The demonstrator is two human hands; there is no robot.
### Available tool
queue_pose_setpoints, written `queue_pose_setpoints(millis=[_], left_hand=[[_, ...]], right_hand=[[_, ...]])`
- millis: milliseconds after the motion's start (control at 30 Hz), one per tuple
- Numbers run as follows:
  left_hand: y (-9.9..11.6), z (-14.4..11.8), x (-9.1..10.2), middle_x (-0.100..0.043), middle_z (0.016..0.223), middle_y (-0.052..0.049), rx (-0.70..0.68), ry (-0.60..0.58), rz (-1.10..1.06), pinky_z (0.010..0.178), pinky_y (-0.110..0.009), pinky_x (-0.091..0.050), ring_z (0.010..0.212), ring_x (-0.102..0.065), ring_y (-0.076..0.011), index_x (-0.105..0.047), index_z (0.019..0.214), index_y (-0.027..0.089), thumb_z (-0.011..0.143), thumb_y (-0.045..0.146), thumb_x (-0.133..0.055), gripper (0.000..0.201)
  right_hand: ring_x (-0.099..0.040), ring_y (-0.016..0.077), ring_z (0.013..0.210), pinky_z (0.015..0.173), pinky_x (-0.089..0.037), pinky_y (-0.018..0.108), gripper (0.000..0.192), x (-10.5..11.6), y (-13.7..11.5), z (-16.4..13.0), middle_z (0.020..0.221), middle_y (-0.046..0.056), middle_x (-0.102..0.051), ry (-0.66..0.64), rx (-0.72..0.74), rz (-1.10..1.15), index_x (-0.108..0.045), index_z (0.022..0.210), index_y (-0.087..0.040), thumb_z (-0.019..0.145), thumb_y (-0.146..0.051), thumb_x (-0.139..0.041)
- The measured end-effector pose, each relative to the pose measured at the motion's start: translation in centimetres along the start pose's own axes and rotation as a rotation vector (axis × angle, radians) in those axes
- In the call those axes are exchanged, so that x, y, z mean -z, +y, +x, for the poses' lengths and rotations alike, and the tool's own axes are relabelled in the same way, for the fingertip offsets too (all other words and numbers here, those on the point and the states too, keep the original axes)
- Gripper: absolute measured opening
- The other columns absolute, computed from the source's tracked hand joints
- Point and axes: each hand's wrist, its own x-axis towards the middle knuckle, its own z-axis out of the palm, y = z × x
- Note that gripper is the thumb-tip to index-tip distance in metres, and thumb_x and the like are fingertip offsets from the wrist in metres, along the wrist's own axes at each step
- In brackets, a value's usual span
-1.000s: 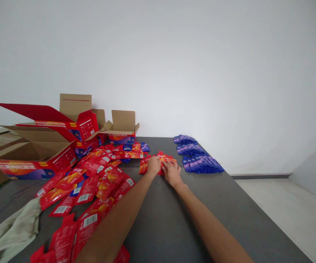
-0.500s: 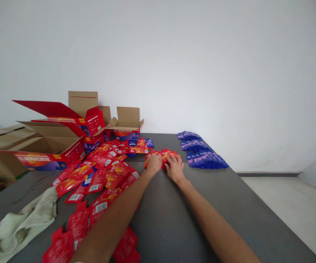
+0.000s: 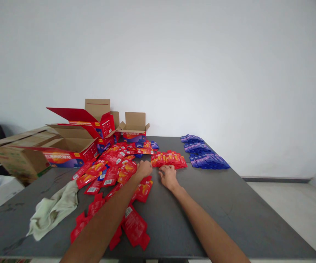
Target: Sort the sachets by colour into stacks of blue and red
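My left hand (image 3: 145,168) is at the right edge of a loose pile of red pouches (image 3: 111,157), its fingers bent downward and mostly hidden behind the back of the hand. Just in front of a neat overlapping row of red pouches (image 3: 169,159), my right hand (image 3: 169,176) rests low over the table, fingers loosely bent and apart, holding nothing visible. More red pouches (image 3: 136,226) lie under and beside my left forearm. Three fanned rows of blue pouches (image 3: 209,161) sit to the right of the red row.
Open red cartons (image 3: 64,157) stand at the left, with a smaller open carton (image 3: 134,136) at the back. A crumpled pale cloth (image 3: 53,210) lies on the dark table (image 3: 229,219). Brown boxes (image 3: 23,153) stand beyond the left edge, near a white surface (image 3: 3,193).
My left hand has left the red row and moved left to the loose pile. My right hand has drawn back slightly from the row, exposing it. The view has shifted somewhat left.
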Motion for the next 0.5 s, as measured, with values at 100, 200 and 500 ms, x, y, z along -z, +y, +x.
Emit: queue_pose_setpoints(millis=[100,200,500], left_hand=[[-0.7,-1.1,0.1,-0.073,0.106,-0.017,-0.003,-0.03,0.089,0.097,-0.049,-0.037,0.116,-0.054,-0.0382,-0.077,0.081,0.019,0.075,0.019,-0.059,0.018],[-1.1,-1.9,-0.2,-0.073,0.106,-0.016,-0.036,-0.057,0.146,0.095,-0.048,-0.038,0.117,-0.052,-0.0384,-0.077,0.082,0.021,0.072,0.021,-0.063,0.018],[-1.4,-2.2,-1.2,-0.07,0.105,-0.011,-0.082,-0.044,0.183,0.092,-0.04,-0.039,0.114,-0.05,-0.033,-0.074,0.079,0.022,0.067,0.014,-0.065,0.016]], right_hand=[[-0.044,0.0266,0.112,0.089,-0.034,0.036,0.021,-0.7,-0.7,-0.7,0.119,0.006,-0.068,-0.031,-0.002,0.021,-0.072,0.105,-0.026,0.091,-0.029,-0.057],[-0.045,0.0264,0.111,0.089,-0.034,0.035,0.018,-1.1,-1.4,-1.3,0.114,0.006,-0.069,-0.054,0.01,0.039,-0.073,0.1,-0.026,0.092,-0.03,-0.057],[-0.048,0.0229,0.11,0.091,-0.031,0.031,0.018,-1.7,-1.4,-2.7,0.11,0.005,-0.07,-0.072,0.021,0.037,-0.072,0.096,-0.025,0.093,-0.029,-0.055]])
